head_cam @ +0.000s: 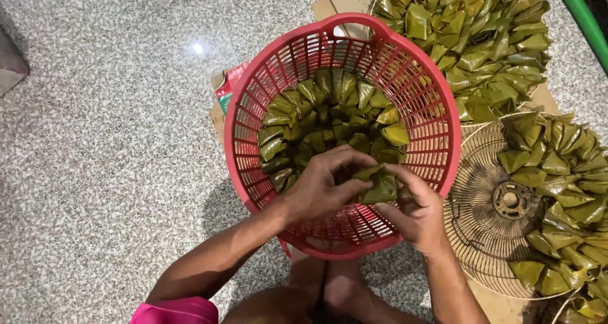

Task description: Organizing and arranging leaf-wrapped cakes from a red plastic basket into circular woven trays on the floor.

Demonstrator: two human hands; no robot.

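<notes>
Green folded leaf parcel

Green leaf parcels, red slatted basket, grey speckled floor, pink cloth.

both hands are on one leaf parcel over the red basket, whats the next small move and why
Probably lower the leaf parcel into the open spot at the near side of the ring inside the red basket. The left hand and right hand hold it just above that side, and the other parcels already line the far and side walls.
</notes>
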